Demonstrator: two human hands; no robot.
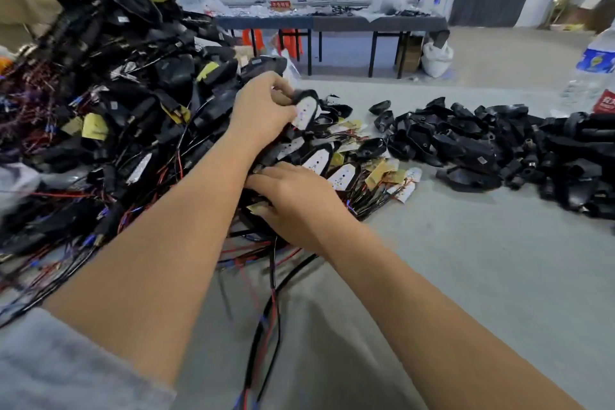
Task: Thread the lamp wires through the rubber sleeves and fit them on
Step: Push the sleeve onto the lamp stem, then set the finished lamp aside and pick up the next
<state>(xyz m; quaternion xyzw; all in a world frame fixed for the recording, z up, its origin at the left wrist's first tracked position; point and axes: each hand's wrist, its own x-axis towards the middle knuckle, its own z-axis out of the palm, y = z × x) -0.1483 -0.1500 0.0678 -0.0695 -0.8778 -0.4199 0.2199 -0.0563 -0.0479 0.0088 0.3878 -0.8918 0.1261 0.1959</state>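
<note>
1. While a person sits on the grey floor (466, 276) facing a heap of wired lamp units (109, 103), the left hand (263, 110) is raised at about twelve o'clock from the person's lap. Its fingers pinch one lamp unit (307, 106).
2. That lamp unit is a black teardrop shell with a white board face. It looks light and rigid, so the shell's edges seem the safest hold, not the board.
3. Its long axis runs from eleven o'clock down to five, the white face turned toward the viewer.
4. The right hand (293, 196) lies palm down on lamp units and thin red and black wires (273, 276). Whether it grips anything I cannot tell.
5. Those wires look limp and easily tangled.
6. Black rubber sleeves (492, 143) lie piled at two o'clock, well apart from both hands. They appear soft and flexible.
</note>
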